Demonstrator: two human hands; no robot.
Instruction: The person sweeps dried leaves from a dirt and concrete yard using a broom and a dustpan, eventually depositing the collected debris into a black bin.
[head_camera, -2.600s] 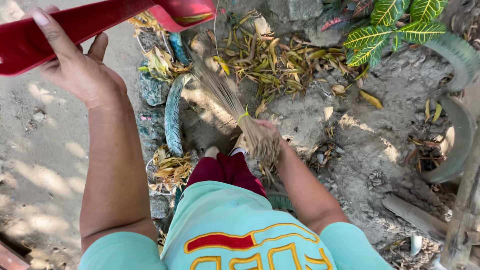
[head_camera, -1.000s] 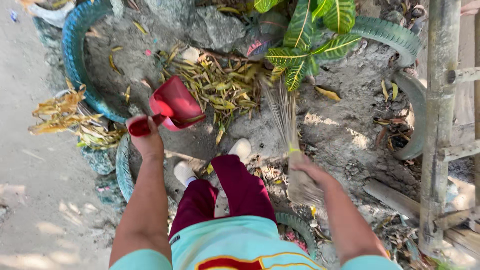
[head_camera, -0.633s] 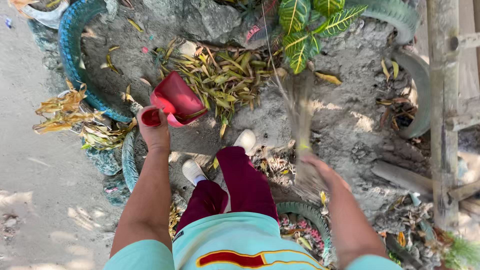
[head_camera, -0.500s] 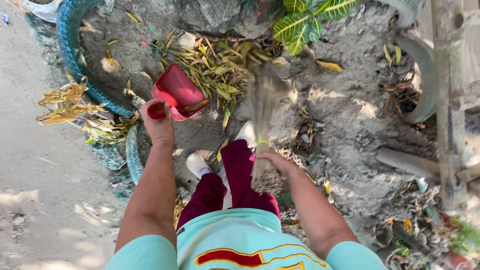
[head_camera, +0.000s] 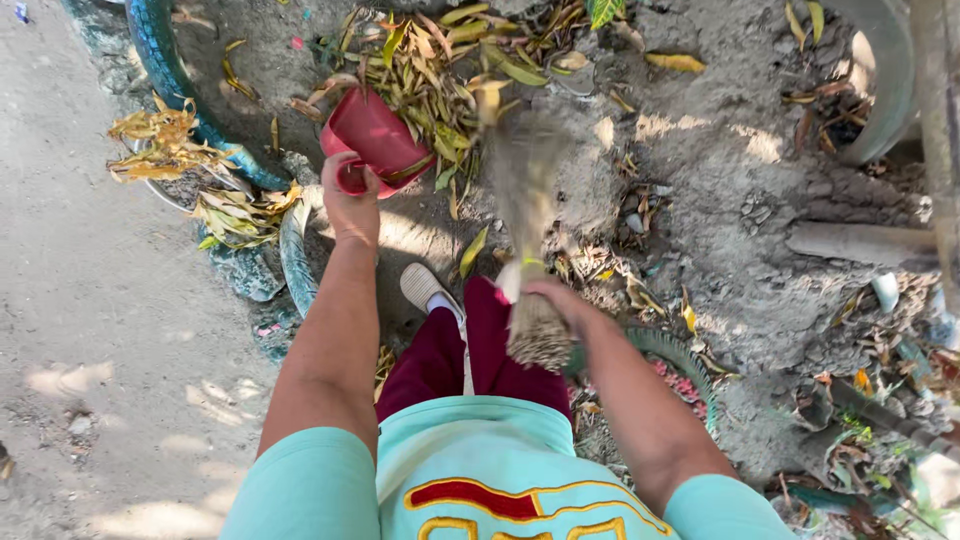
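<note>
The right hand, closed around the straw broom, is swinging its blurred bristles closer to the leaf pile than a moment ago; the left hand, gripping the red dustpan, is holding it against the leaves on the dirt ground, so the gathering is advancing.

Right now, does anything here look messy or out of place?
Yes: dry leaves lie strewn over the dirt beside the red dustpan in the left hand. The broom in the right hand is blurred. More leaves hang over a half-buried tyre.
</note>
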